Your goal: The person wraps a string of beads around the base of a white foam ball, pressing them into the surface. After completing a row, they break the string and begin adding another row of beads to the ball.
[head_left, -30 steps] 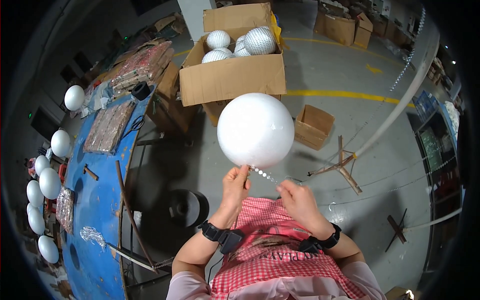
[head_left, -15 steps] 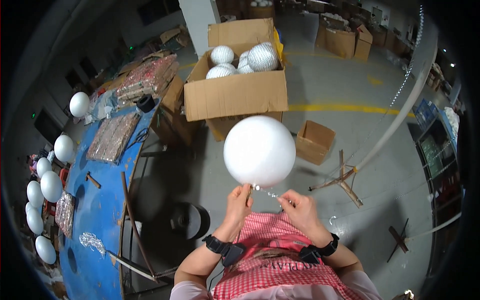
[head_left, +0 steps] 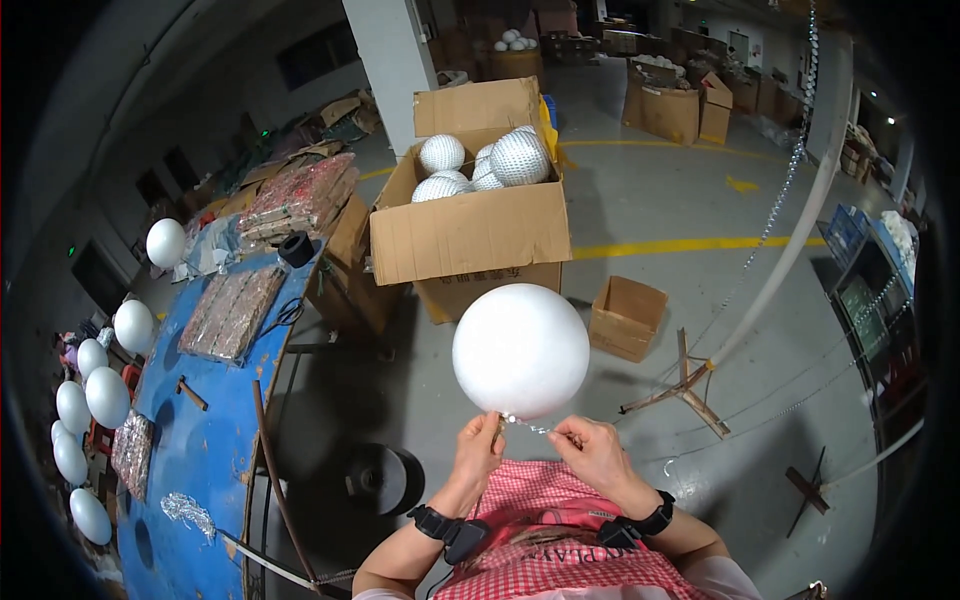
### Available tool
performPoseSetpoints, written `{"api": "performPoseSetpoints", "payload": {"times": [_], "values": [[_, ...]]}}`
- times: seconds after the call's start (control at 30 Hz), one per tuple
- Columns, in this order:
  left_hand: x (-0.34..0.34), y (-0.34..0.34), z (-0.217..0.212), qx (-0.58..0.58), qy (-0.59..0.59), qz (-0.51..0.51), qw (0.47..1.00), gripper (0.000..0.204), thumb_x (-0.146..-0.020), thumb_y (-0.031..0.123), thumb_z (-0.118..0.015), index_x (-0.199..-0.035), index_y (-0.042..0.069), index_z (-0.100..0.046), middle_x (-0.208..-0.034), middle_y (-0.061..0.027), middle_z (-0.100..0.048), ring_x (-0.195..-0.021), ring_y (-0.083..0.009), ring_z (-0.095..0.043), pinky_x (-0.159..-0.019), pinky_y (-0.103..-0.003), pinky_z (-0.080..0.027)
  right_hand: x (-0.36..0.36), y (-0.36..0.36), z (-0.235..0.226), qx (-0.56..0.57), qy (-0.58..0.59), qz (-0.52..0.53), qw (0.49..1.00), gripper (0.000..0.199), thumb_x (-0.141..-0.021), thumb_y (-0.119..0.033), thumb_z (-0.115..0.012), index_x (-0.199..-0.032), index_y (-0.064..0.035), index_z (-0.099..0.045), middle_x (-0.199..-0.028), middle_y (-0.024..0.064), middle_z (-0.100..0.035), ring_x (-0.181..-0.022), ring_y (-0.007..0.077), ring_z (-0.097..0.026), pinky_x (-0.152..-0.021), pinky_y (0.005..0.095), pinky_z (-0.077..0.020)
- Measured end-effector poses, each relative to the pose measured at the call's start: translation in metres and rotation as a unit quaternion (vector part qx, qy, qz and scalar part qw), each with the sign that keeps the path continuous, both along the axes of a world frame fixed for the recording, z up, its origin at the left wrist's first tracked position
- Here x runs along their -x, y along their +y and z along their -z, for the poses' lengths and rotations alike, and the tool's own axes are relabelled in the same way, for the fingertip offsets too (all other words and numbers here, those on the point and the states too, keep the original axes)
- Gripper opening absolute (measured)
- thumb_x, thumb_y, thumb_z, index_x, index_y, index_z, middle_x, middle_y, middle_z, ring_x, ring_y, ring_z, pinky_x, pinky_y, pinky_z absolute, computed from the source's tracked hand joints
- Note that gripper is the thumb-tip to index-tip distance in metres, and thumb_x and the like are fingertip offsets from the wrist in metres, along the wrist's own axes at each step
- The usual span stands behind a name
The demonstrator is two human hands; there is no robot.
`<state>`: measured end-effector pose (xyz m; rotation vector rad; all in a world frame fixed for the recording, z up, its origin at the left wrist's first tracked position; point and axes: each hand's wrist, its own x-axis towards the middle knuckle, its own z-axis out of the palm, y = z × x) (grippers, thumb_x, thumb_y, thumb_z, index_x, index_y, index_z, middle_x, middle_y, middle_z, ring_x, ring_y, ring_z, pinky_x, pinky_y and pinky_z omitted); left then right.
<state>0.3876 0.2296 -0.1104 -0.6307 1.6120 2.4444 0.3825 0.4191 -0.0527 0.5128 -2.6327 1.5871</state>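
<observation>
The person's left hand (head_left: 478, 448) has thumb and forefinger pinched together at the foot of a large white ball (head_left: 521, 350), on the near end of a silver strand (head_left: 530, 427); whether those fingers also grip a stem there cannot be told at this size. The right hand (head_left: 592, 450) nips the strand's other end between thumb and fingertips, the remaining fingers curled. Between the hands the strand runs short and nearly level, just under the ball, which sits above the hands and in front of the person.

A black strap (head_left: 432, 525) circles the left wrist, and another circles the right. Below lies a red-and-white checked apron (head_left: 500, 582) with dark lettering, partly lost in the folds.

Beyond the ball, an open carton (head_left: 470, 238) holds silvery textured balls (head_left: 521, 158); a row of dark printed characters marks the box (head_left: 490, 290) beneath it. A small open carton (head_left: 628, 318) stands on the floor to the right, near a wooden-footed stand (head_left: 688, 385).

To the left, a blue table (head_left: 210, 440) carries a wrapped bundle (head_left: 232, 315), a hammer (head_left: 192, 394) and a silvery tangle (head_left: 188, 512). Plain white balls (head_left: 107, 397) line its far side.
</observation>
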Motion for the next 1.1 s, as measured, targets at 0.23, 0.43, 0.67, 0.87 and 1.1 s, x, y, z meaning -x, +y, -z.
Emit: {"api": "performPoseSetpoints", "payload": {"times": [0.23,0.43,0.67,0.87,1.1], "values": [[-0.001,0.003,0.003,0.013,-0.019,-0.004,1.0,0.026,-0.095,0.033,-0.048,-0.081,0.012,-0.051,-0.05,0.0034,-0.042,-0.036,-0.005,-0.028,-0.032,-0.02,-0.019,0.002,-0.007,0.01,0.012,-0.008,-0.011,1.0,0.018,-0.08,-0.02,-0.065,-0.088,-0.0049,-0.06,-0.065,0.0146,-0.061,-0.059,0.0306,-0.062,-0.051,0.0382,-0.0464],[-0.001,0.006,0.0,0.002,0.012,0.001,1.0,0.024,-0.093,0.029,-0.054,-0.078,0.011,-0.048,-0.05,0.0038,-0.04,-0.036,-0.0043,-0.027,-0.033,-0.02,-0.018,0.001,-0.015,0.009,-0.086,0.001,-0.014,0.996,0.016,-0.081,-0.023,-0.062,-0.087,-0.0088,-0.061,-0.056,0.0119,-0.058,-0.054,0.0311,-0.06,-0.05,0.0391,-0.045],[-0.006,0.009,0.003,-0.016,0.034,-0.013,0.999,0.024,-0.091,0.026,-0.058,-0.077,0.011,-0.045,-0.049,0.0035,-0.039,-0.037,-0.004,-0.028,-0.032,-0.02,-0.017,0.002,-0.017,0.021,-0.017,-0.064,-0.001,0.998,0.013,-0.082,-0.019,-0.061,-0.085,-0.0071,-0.061,-0.055,0.011,-0.056,-0.05,0.0272,-0.058,-0.048,0.0363,-0.0426],[-0.006,0.013,0.002,0.0,0.018,-0.011,1.0,0.026,-0.09,0.026,-0.059,-0.075,0.011,-0.044,-0.049,0.0034,-0.04,-0.037,-0.0042,-0.028,-0.032,-0.021,-0.017,-0.002,-0.028,0.03,-0.033,0.08,0.02,0.996,0.015,-0.081,-0.018,-0.063,-0.088,-0.0047,-0.061,-0.055,0.0109,-0.056,-0.047,0.0265,-0.056,-0.046,0.0356,-0.0408],[-0.004,0.015,0.007,0.014,0.029,-0.027,0.999,0.027,-0.089,0.027,-0.061,-0.075,0.011,-0.046,-0.049,0.0039,-0.04,-0.037,-0.0045,-0.029,-0.032,-0.021,-0.018,0.007,-0.03,0.044,0.081,-0.101,-0.004,0.992,0.015,-0.08,-0.019,-0.066,-0.09,-0.0074,-0.064,-0.049,0.0091,-0.052,-0.041,0.0212,-0.053,-0.043,0.0331,-0.0391]]}}
